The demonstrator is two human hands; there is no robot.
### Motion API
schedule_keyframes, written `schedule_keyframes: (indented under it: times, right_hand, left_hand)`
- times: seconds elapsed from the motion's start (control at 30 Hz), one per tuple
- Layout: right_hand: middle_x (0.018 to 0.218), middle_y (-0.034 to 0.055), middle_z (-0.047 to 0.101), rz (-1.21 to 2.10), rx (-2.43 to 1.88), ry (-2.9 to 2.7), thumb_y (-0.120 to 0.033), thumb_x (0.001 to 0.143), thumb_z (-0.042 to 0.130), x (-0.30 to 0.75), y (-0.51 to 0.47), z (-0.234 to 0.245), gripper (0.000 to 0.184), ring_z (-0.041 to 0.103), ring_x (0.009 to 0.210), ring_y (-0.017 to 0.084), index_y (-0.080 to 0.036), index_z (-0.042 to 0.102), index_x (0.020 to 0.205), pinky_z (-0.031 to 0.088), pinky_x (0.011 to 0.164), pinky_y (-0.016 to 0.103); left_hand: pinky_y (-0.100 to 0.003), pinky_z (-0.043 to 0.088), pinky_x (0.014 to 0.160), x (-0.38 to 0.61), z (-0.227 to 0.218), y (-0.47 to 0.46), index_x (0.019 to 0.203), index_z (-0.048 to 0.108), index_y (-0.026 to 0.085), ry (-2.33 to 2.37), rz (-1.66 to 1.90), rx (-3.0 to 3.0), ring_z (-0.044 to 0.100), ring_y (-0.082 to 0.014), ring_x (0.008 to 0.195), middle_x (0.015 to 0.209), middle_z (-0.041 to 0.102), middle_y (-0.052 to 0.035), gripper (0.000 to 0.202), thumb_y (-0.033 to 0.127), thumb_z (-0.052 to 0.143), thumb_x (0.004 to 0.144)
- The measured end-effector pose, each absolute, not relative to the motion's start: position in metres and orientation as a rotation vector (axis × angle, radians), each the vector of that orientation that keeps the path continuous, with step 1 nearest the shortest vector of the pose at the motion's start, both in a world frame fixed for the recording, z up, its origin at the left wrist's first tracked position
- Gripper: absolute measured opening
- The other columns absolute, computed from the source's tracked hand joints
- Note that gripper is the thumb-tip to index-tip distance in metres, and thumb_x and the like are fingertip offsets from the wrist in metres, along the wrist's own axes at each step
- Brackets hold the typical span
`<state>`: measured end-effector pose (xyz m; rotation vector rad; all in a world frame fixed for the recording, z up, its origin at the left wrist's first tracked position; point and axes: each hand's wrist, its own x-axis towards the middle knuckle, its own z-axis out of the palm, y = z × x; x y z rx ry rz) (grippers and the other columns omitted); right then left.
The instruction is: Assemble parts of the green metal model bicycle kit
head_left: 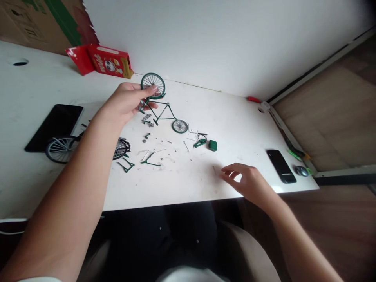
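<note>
Between the thumb and fingers of my left hand (126, 100) is a miniature bicycle's green spoked wheel (158, 81). The green bicycle frame (162, 111) is just below it; I cannot tell whether the two are joined. A second green wheel (179, 126) sits by the frame's far end. My right hand (245, 180) is low over the table's front, thumb and forefinger pinched together. A thin pin (214, 170) shows right at those fingertips, though whether they grip it is unclear. Small green parts lie between the hands, among them a forked piece (151, 162) and a box-shaped piece (213, 145).
A dark model bicycle (60, 149) is partly behind my left forearm, near a black tablet (55, 127). A red box (110, 62) stands by the wall. At the right are a phone (281, 166), a round metallic object (301, 170) and a red-handled item (253, 99).
</note>
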<state>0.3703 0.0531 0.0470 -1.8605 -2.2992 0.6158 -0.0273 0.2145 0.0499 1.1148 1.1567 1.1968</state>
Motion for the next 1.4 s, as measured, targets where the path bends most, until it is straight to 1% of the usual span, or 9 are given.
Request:
schedule_keyframes:
  times: [0.13,0.37,0.47,0.57,0.63,0.8,1.07,1.3,1.4]
  right_hand:
    - [0.096,0.0083,0.078,0.52,-1.777,-2.233,-0.05,0.099,0.067,0.362,0.042,0.028,0.027,0.074,0.081,0.025,-0.027,0.079,0.102,0.061,0.068,0.042]
    - [0.086,0.0087,0.073,0.433,-1.718,-2.248,-0.048,0.104,0.058,0.353,0.045,0.018,0.03,0.071,0.077,0.025,-0.024,0.073,0.092,0.06,0.065,0.042]
    - [0.09,0.0082,0.077,0.548,-1.71,-2.124,-0.047,0.101,0.064,0.349,0.055,0.023,0.026,0.073,0.074,0.023,-0.024,0.074,0.096,0.062,0.064,0.041]
    - [0.087,0.0067,0.079,0.759,-1.656,-1.864,-0.049,0.094,0.075,0.341,0.072,0.035,0.026,0.07,0.06,0.018,-0.024,0.078,0.096,0.061,0.051,0.035]
    - [0.08,0.0057,0.078,0.827,-1.548,-1.751,-0.049,0.089,0.081,0.332,0.088,0.042,0.026,0.069,0.057,0.017,-0.023,0.08,0.093,0.06,0.047,0.033]
    - [0.083,0.0074,0.079,0.914,-1.273,-1.714,-0.046,0.087,0.084,0.306,0.139,0.048,0.029,0.076,0.071,0.02,-0.02,0.081,0.097,0.067,0.06,0.037]
    - [0.098,0.0079,0.076,0.822,-1.081,-1.692,-0.061,0.086,0.079,0.265,0.205,0.043,0.041,0.071,0.078,0.018,-0.022,0.077,0.099,0.063,0.055,0.033]
    - [0.094,0.0073,0.076,0.768,-1.144,-1.635,-0.069,0.089,0.073,0.278,0.217,0.016,0.047,0.059,0.06,0.012,-0.022,0.074,0.091,0.05,0.048,0.03]
    - [0.098,0.0086,0.078,0.707,-1.229,-1.649,-0.069,0.087,0.074,0.293,0.22,0.011,0.047,0.067,0.071,0.016,-0.022,0.074,0.089,0.05,0.051,0.029]
  left_hand:
    - [-0.042,0.045,0.087,-0.016,0.056,0.208,0.094,0.076,0.024,1.17,1.142,1.129,0.066,-0.0268,0.105,0.105,0.078,-0.0032,0.034,0.05,0.091,0.078]
    - [-0.038,0.046,0.077,-0.01,0.067,0.2,0.095,0.08,0.022,1.159,1.097,1.207,0.067,-0.0206,0.084,0.112,0.078,-0.0076,0.033,0.051,0.088,0.082]
    - [-0.035,0.047,0.07,-0.008,0.064,0.202,0.094,0.081,0.02,1.134,1.106,1.198,0.069,-0.0192,0.078,0.113,0.078,-0.0099,0.03,0.046,0.089,0.082]
    - [-0.033,0.048,0.068,-0.004,0.06,0.204,0.093,0.081,0.018,1.129,1.084,1.198,0.07,-0.0169,0.072,0.11,0.079,-0.0117,0.027,0.042,0.087,0.084]
    - [-0.031,0.047,0.068,-0.002,0.057,0.205,0.094,0.082,0.018,1.125,1.017,1.229,0.071,-0.0163,0.071,0.107,0.08,-0.0111,0.029,0.044,0.087,0.084]
    - [-0.031,0.048,0.076,-0.001,0.051,0.206,0.098,0.083,0.019,1.084,0.838,1.304,0.072,-0.0179,0.074,0.093,0.082,-0.0097,0.034,0.049,0.089,0.082]
    - [-0.031,0.049,0.078,0.005,0.048,0.206,0.098,0.082,0.017,0.935,0.697,1.294,0.071,-0.0136,0.07,0.108,0.08,-0.0098,0.033,0.048,0.086,0.086]
    - [-0.028,0.046,0.069,-0.005,0.047,0.209,0.098,0.082,0.02,1.034,0.735,1.29,0.07,-0.0136,0.071,0.11,0.081,-0.0095,0.033,0.051,0.086,0.085]
    - [-0.027,0.044,0.064,-0.013,0.054,0.208,0.099,0.083,0.022,1.105,0.803,1.255,0.069,-0.0133,0.07,0.116,0.08,-0.0095,0.03,0.049,0.085,0.087]
